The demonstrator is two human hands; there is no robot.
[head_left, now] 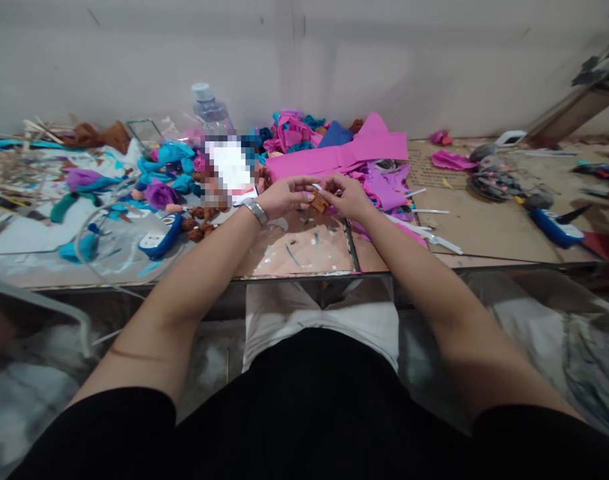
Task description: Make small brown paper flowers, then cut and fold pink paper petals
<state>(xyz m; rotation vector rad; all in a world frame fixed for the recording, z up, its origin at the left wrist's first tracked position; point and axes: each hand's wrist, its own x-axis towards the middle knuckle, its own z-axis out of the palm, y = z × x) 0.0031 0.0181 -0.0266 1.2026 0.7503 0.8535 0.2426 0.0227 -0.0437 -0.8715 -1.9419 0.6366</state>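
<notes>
My left hand (283,197) and my right hand (348,197) meet over the front of the table, fingers bent and pinched together. Between them is a small crumpled brown paper piece (320,203), gripped from both sides. A short white bit shows at the fingertips above it, too small to name. Just behind my hands lies a wide pink paper strip (339,155). Purple crinkled paper (387,187) sits right of my right hand, with several thin white strips (437,239) under and beside it.
Blue and purple paper flowers (162,195) and scraps crowd the left. A clear bottle (212,113) stands by the wall. Two blue-and-white devices (160,237) lie near the table's front edge, one each side. Cardboard (449,230) and a grey tangled bundle (494,180) are at right.
</notes>
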